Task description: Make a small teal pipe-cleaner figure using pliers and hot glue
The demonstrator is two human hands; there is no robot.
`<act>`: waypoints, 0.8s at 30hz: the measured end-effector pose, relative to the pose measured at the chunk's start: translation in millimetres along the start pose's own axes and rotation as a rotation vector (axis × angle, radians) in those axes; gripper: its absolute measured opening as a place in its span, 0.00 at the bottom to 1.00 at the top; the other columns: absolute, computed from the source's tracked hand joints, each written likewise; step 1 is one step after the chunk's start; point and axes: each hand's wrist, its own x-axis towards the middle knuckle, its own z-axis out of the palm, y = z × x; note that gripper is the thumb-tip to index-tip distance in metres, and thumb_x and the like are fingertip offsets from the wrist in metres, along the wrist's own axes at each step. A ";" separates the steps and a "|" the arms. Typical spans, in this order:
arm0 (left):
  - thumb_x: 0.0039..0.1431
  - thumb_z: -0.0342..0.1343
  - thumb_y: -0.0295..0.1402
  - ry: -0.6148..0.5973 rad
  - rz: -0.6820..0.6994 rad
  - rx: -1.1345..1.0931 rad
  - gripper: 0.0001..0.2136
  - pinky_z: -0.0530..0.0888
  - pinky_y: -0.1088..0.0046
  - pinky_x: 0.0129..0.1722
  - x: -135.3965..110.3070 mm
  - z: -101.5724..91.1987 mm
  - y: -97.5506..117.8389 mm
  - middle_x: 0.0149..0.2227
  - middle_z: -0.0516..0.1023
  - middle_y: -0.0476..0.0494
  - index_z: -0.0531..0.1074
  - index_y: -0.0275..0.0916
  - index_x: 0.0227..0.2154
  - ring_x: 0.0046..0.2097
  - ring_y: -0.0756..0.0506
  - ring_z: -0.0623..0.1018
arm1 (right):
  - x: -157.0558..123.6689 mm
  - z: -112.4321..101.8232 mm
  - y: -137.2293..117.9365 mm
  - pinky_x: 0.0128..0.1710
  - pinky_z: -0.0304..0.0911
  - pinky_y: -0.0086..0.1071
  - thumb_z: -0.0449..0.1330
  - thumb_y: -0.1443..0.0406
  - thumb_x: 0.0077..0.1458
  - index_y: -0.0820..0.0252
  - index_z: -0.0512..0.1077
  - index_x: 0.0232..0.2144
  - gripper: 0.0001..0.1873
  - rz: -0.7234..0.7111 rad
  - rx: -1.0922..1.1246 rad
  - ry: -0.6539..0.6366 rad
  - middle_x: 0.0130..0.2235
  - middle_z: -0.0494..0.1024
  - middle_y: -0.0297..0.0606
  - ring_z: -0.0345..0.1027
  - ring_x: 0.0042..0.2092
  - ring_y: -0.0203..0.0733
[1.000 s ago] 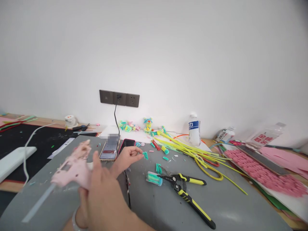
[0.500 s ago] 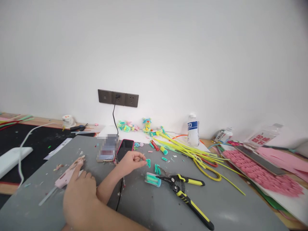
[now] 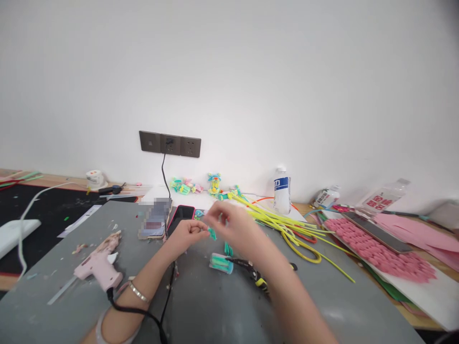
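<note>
My left hand is closed in a pinch on a small teal pipe cleaner piece above the grey table. My right hand is close beside it, fingers curled toward the piece and smeared by motion; I cannot tell whether it touches or grips anything. Below the hands lie another folded teal piece and a teal-and-white striped bundle. Black-and-yellow wire pliers lie partly hidden under my right forearm. To the left, a pink glue gun rests on its side, its cord crossing my left forearm.
Yellow pipe cleaners spread across the back right, near a water bottle. Two phones lie behind my left hand. Small pipe cleaner figures stand by the wall. A pink braided mat lies at the right.
My right hand has left the glue gun and swung right, over beside my left hand. The left hand, still pinching the teal piece, has shifted slightly left in view.
</note>
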 end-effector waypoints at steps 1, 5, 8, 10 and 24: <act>0.44 0.69 0.39 -0.003 -0.027 0.046 0.12 0.47 0.75 0.21 -0.5 0.2 1.2 0.14 0.51 0.60 0.77 0.34 0.24 0.19 0.54 0.51 | 11.5 -10.5 22.7 0.33 0.61 0.29 0.57 0.68 0.59 0.62 0.74 0.30 0.07 0.049 -0.054 0.015 0.31 0.79 0.37 0.70 0.33 0.38; 0.46 0.66 0.45 -0.004 -0.140 0.220 0.17 0.50 0.76 0.23 -3.2 0.5 6.6 0.16 0.51 0.61 0.75 0.34 0.28 0.21 0.54 0.52 | 51.0 -17.7 98.0 0.34 0.62 0.29 0.56 0.69 0.59 0.64 0.76 0.30 0.09 0.202 -0.319 -0.064 0.33 0.81 0.40 0.74 0.36 0.40; 0.46 0.65 0.47 -0.005 -0.164 0.215 0.18 0.51 0.76 0.23 -4.0 0.3 7.9 0.16 0.51 0.62 0.74 0.35 0.29 0.21 0.53 0.52 | 66.1 1.6 120.7 0.34 0.64 0.29 0.61 0.69 0.56 0.62 0.78 0.31 0.06 0.243 -0.402 -0.135 0.35 0.83 0.40 0.76 0.38 0.42; 0.46 0.64 0.47 -0.011 -0.168 0.207 0.18 0.50 0.76 0.23 -3.7 0.2 7.6 0.16 0.51 0.62 0.74 0.35 0.29 0.21 0.53 0.52 | 72.7 17.2 122.8 0.38 0.65 0.30 0.62 0.68 0.56 0.60 0.79 0.33 0.05 0.263 -0.467 -0.169 0.38 0.83 0.41 0.76 0.42 0.45; 0.45 0.65 0.47 -0.011 -0.171 0.180 0.18 0.49 0.76 0.22 -3.7 0.7 11.1 0.15 0.51 0.62 0.73 0.35 0.28 0.21 0.54 0.50 | 83.0 35.5 114.3 0.44 0.70 0.37 0.61 0.64 0.62 0.63 0.75 0.44 0.10 0.365 -0.472 -0.357 0.45 0.78 0.42 0.74 0.44 0.44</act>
